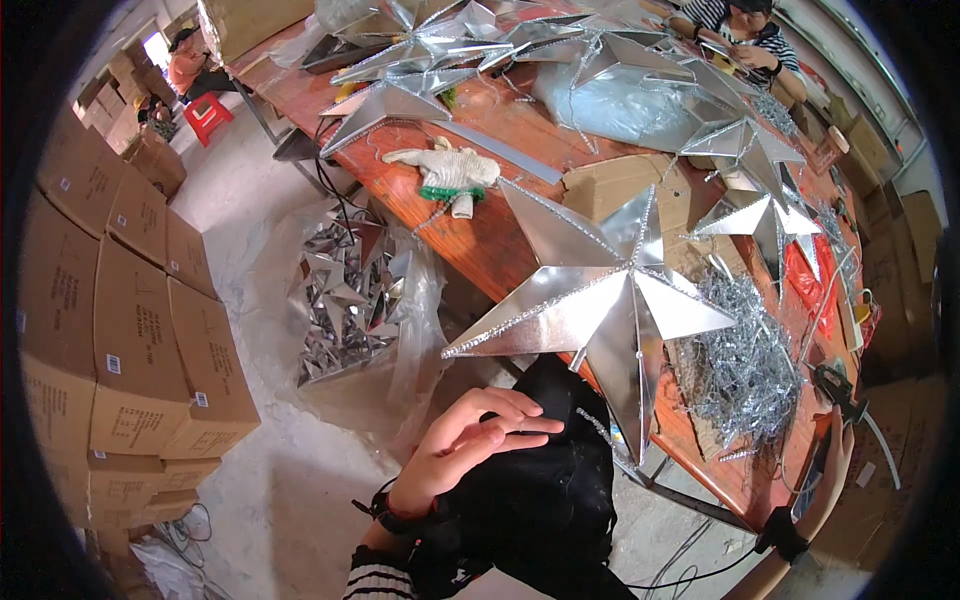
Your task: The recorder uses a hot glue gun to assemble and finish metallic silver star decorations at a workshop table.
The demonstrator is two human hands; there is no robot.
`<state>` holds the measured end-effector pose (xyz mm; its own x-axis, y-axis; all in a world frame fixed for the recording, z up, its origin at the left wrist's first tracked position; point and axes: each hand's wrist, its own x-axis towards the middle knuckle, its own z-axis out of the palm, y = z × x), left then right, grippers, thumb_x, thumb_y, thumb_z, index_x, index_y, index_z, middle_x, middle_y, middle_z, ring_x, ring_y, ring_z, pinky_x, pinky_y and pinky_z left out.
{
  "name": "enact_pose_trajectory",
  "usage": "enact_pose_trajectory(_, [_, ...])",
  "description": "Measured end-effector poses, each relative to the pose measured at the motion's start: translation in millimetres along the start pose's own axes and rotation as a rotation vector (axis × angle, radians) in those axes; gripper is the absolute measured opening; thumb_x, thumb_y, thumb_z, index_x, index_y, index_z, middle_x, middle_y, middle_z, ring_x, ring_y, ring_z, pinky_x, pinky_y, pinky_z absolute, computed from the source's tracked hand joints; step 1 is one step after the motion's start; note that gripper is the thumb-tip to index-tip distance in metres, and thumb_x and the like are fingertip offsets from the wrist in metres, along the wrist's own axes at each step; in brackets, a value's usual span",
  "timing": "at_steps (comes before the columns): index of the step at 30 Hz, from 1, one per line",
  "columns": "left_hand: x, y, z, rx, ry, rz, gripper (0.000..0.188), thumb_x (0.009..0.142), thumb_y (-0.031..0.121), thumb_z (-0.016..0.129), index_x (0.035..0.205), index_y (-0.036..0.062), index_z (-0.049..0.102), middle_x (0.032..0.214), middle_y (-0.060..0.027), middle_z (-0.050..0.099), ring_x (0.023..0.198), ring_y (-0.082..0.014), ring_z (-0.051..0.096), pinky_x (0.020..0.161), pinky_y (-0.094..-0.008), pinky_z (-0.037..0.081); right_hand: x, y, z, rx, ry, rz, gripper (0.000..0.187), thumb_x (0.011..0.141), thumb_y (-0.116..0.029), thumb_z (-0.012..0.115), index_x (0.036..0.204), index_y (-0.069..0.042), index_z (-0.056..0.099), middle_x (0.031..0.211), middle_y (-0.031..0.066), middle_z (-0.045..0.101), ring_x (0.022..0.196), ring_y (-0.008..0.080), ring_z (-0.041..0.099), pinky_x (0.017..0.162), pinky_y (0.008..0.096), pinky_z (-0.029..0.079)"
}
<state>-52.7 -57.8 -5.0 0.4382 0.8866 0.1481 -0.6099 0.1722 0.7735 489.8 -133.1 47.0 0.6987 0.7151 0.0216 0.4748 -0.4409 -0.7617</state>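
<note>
Hand on my left (pixel 470 440), fingers together and bent, holds nothing and rests on the black cloth (pixel 545 480); the large silver star (pixel 610 300) lies just up and right of it on the worktop (pixel 500 240), one long point reaching down towards me, while my right hand (pixel 832 470) holds open beside a glue gun (pixel 835 385). Stacked brown cartons (pixel 130 330) with small white labels stand far left; a plastic bag of small stars (pixel 345 300) sits between.

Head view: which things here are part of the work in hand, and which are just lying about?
In hand:
silver star
glue gun by right hand
bead pile
left hand on black cloth

Lying about:
gloves
boxes
bagged stars
red stool
</note>
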Motion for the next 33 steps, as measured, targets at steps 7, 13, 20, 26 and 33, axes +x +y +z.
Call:
enact_pose_trajectory(7, [1, -2, -1, -0.023, 0.011, -0.008, 0.025, 0.090, -0.005, 0.039, 0.114, -0.0004, 0.042, 0.122, -0.0197, 0.044, 0.116, -0.0412, 0.047, 0.097, -0.0488, 0.041, 12, 20, -2, 0.043, -0.082, 0.116, 0.039, 0.092, -0.034, 0.052, 0.107, 0.001, 0.060, 0.095, 0.0031, 0.056, 0.087, 0.0088, 0.052, 0.077, 0.0228, 0.040])
enact_pose_trajectory(13, [-6, -3, -2, -0.032, -0.004, 0.013, 0.023, 0.088, -0.005, 0.044, 0.110, 0.0018, 0.043, 0.112, -0.0165, 0.049, 0.107, -0.0320, 0.053, 0.088, -0.0421, 0.046, 20, 71, -23, -0.228, 0.026, -0.195, 0.037, 0.095, -0.029, 0.046, 0.116, 0.000, 0.052, 0.114, 0.0115, 0.054, 0.107, 0.0180, 0.050, 0.091, 0.0304, 0.039])
enact_pose_trajectory(20, [0, -6, 6, -0.126, -0.027, 0.007, 0.020, 0.084, -0.003, 0.055, 0.094, 0.0088, 0.043, 0.087, -0.0043, 0.044, 0.080, -0.0158, 0.047, 0.068, -0.0282, 0.042, -124, -106, 33, -0.024, 0.083, -0.416, 0.036, 0.095, -0.027, 0.044, 0.116, 0.002, 0.047, 0.106, 0.0113, 0.053, 0.095, 0.0167, 0.052, 0.084, 0.0291, 0.040])
enact_pose_trajectory(26, [0, -11, 2, -0.292, -0.067, -0.102, 0.023, 0.085, 0.021, 0.063, 0.091, 0.0133, 0.042, 0.081, 0.0014, 0.035, 0.075, -0.0113, 0.040, 0.066, -0.0257, 0.037, -180, -147, 88, 0.115, -0.726, -0.874, 0.036, 0.076, -0.024, 0.064, 0.098, 0.003, 0.053, 0.087, 0.0175, 0.064, 0.076, 0.0268, 0.060, 0.070, 0.0368, 0.045])
enact_pose_trajectory(33, [-3, -16, 5, -0.414, -0.048, -0.099, 0.027, 0.087, 0.033, 0.059, 0.084, 0.0157, 0.038, 0.078, 0.0040, 0.031, 0.072, -0.0086, 0.036, 0.064, -0.0227, 0.035, -198, -166, 168, 0.057, -0.963, -1.089, 0.040, 0.077, -0.011, 0.066, 0.113, 0.000, 0.052, 0.079, 0.0066, 0.060, 0.065, 0.0200, 0.058, 0.053, 0.0292, 0.047])
